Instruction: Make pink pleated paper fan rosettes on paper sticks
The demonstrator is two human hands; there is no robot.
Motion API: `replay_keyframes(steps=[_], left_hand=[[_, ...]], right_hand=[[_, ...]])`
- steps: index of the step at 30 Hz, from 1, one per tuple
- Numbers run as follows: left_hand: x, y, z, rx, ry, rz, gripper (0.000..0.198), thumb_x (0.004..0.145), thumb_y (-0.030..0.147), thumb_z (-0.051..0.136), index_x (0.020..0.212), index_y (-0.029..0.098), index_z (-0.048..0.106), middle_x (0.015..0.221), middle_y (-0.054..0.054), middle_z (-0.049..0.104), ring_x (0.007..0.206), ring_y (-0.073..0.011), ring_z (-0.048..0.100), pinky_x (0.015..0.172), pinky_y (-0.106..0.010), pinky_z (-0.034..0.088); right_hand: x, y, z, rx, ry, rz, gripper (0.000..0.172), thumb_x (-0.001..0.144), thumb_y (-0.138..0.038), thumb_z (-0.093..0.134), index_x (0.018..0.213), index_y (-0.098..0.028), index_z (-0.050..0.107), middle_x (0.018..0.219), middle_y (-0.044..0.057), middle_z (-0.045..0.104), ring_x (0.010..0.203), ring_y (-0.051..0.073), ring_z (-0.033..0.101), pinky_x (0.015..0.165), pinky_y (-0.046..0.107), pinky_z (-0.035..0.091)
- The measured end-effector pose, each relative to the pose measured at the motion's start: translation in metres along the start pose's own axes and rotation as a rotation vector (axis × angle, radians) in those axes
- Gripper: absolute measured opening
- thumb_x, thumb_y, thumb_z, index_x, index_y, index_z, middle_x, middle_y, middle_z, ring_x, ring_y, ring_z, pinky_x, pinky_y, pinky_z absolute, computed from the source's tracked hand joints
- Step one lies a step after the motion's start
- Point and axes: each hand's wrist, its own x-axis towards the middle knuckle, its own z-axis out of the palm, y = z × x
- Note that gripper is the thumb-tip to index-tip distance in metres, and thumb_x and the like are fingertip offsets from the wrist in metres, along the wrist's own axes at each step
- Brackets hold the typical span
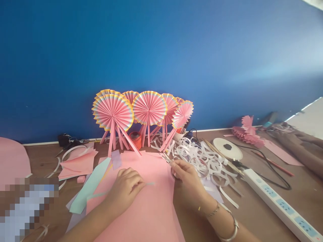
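Note:
My left hand (130, 188) is closed in a pinch over the pink paper sheets (151, 208). A thin pale green paper strip (150, 184) pokes out past its fingertips, and a longer piece shows on the hand's other side. My right hand (185, 174) is closed on small scissors (166, 158), whose blades point up and left above the sheets' right edge. Left of my left hand lie a pale green paper piece (88, 188) and a small lilac scrap (116, 159).
Pleated pink paper fans (149, 109) stand against the blue wall. Curled white paper strips (196, 154) are heaped right of the sheets, near a white lid (227, 149) and a power strip (280, 203). Another person's arm (297, 146) rests at far right.

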Motion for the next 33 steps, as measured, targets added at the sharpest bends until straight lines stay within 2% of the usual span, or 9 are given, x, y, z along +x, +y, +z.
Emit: replay_keyframes(steps=[4,7,11,13,16,19,22,27,33], left_hand=[[0.001,0.002,0.013,-0.001,-0.002,0.019,0.027,0.092,0.021,0.042,0.073,0.021,0.061,0.077,0.0,0.065,0.081,-0.0172,0.056,0.077,-0.034,0.041],[0.002,0.003,0.025,0.041,0.015,0.012,0.03,0.092,0.018,0.039,0.073,0.02,0.062,0.077,-0.001,0.064,0.08,-0.0172,0.056,0.076,-0.033,0.042],[0.002,0.001,0.028,0.128,0.036,0.023,0.028,0.091,0.015,0.039,0.081,0.021,0.065,0.079,-0.002,0.066,0.081,-0.0185,0.056,0.074,-0.034,0.042],[0.002,-0.003,0.017,0.175,0.05,0.01,0.026,0.089,0.015,0.042,0.087,0.022,0.066,0.083,-0.003,0.067,0.085,-0.0195,0.057,0.075,-0.035,0.041],[0.003,-0.017,-0.014,0.307,0.037,-0.09,0.025,0.087,0.015,0.044,0.085,0.021,0.068,0.088,-0.005,0.069,0.09,-0.0223,0.058,0.078,-0.038,0.038],[-0.001,-0.038,-0.051,0.486,0.016,-0.271,0.028,0.083,0.014,0.042,0.077,0.021,0.069,0.086,-0.006,0.071,0.091,-0.0269,0.059,0.076,-0.04,0.036],[-0.011,-0.059,-0.076,0.569,0.034,-0.414,0.031,0.082,0.014,0.04,0.068,0.021,0.067,0.083,-0.006,0.071,0.091,-0.0272,0.06,0.075,-0.039,0.036],[-0.025,-0.078,-0.08,0.498,0.028,-0.526,0.026,0.083,0.026,0.042,0.084,0.022,0.067,0.089,-0.008,0.072,0.092,-0.0281,0.061,0.074,-0.037,0.039],[-0.027,-0.073,-0.066,0.503,0.003,-0.578,0.034,0.08,0.029,0.051,0.11,0.015,0.059,0.105,-0.014,0.067,0.102,-0.0304,0.058,0.08,-0.037,0.042]], right_hand=[[0.013,0.008,-0.017,-0.447,0.095,-0.113,0.043,0.095,-0.042,0.031,0.1,-0.016,0.065,0.065,0.001,0.059,0.053,0.014,0.053,0.051,0.026,0.042],[0.022,0.01,-0.026,-0.639,0.124,-0.156,0.032,0.092,-0.026,0.036,0.102,-0.017,0.065,0.09,0.008,0.065,0.079,0.02,0.06,0.071,0.032,0.046],[0.026,0.004,-0.029,-0.935,0.146,-0.178,0.025,0.084,-0.012,0.046,0.101,-0.016,0.064,0.114,0.015,0.06,0.107,0.029,0.05,0.089,0.042,0.036],[0.025,0.0,-0.028,-1.045,0.099,-0.164,0.022,0.083,-0.011,0.047,0.095,-0.017,0.065,0.103,0.013,0.064,0.101,0.027,0.053,0.084,0.038,0.037],[0.019,-0.002,-0.023,-1.162,-0.015,-0.122,0.017,0.08,-0.01,0.049,0.079,-0.017,0.064,0.08,0.009,0.066,0.081,0.023,0.061,0.067,0.03,0.037],[0.014,0.0,-0.018,-1.243,-0.09,-0.089,0.015,0.079,-0.009,0.05,0.079,-0.016,0.063,0.076,0.009,0.065,0.066,0.021,0.062,0.054,0.028,0.031],[0.013,0.004,-0.015,-1.299,-0.118,-0.081,0.016,0.081,-0.007,0.047,0.082,-0.016,0.061,0.08,0.011,0.065,0.066,0.022,0.063,0.051,0.028,0.028],[0.016,0.006,-0.015,-1.343,-0.15,-0.083,0.013,0.085,-0.011,0.046,0.085,-0.017,0.058,0.082,0.012,0.065,0.073,0.024,0.065,0.052,0.029,0.029],[0.02,0.008,-0.016,-1.344,-0.152,-0.053,0.012,0.084,-0.014,0.05,0.094,-0.015,0.056,0.08,0.011,0.068,0.072,0.026,0.066,0.05,0.028,0.026]])
